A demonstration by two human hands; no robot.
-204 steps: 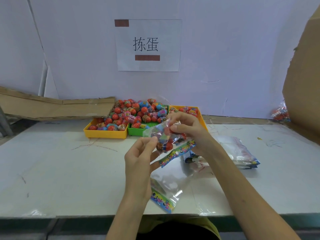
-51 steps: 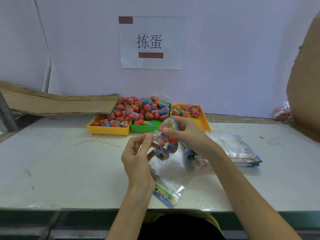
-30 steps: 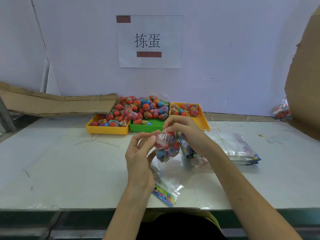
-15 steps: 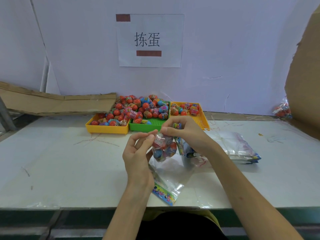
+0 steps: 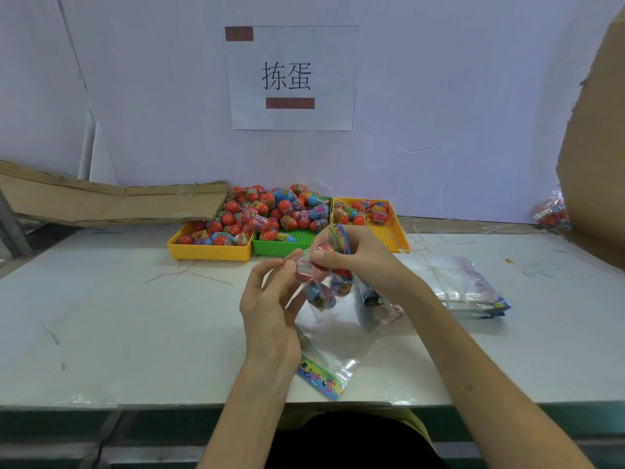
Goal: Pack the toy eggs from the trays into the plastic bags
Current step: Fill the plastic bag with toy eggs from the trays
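Both hands pinch a filled bag (image 5: 323, 280) above the table (image 5: 135, 316): left hand (image 5: 270, 306) at its left, right hand (image 5: 358, 255) at its top; 3 trays (image 5: 209, 252) sit far behind.

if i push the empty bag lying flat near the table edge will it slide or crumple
The empty bag looks thin and glossy, so it would probably slide easily on the smooth table. It lies flat and limp, so a push at one edge may wrinkle it instead. It is likely very light.

packing workshop: labelled wall sign (image 5: 291, 77), cardboard (image 5: 111, 203).
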